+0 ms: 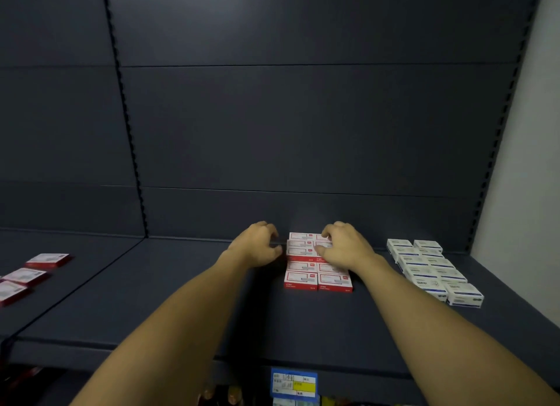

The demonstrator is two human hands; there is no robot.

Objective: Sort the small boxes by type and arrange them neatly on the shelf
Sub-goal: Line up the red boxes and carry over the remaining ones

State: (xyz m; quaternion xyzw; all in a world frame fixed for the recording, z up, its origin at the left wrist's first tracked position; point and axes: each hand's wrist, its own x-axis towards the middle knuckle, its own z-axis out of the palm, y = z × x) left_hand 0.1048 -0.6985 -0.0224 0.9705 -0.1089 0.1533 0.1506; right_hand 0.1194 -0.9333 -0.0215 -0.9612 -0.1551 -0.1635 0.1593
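Dark shelf [188,299], red-and-white boxes [318,280] mid-back, white boxes [433,272] right, red boxes [30,273] far left

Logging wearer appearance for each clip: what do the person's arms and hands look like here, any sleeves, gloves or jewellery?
Both forearms are bare up to the frame edge, with no sleeves in view. The left hand and right hand wear no gloves. No watch, wristband or ring shows on the visible sides.

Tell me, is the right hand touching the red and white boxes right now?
Touching. The head view shows the right hand lying on top of the red and white boxes, fingers curled over the rear ones, no gap visible.
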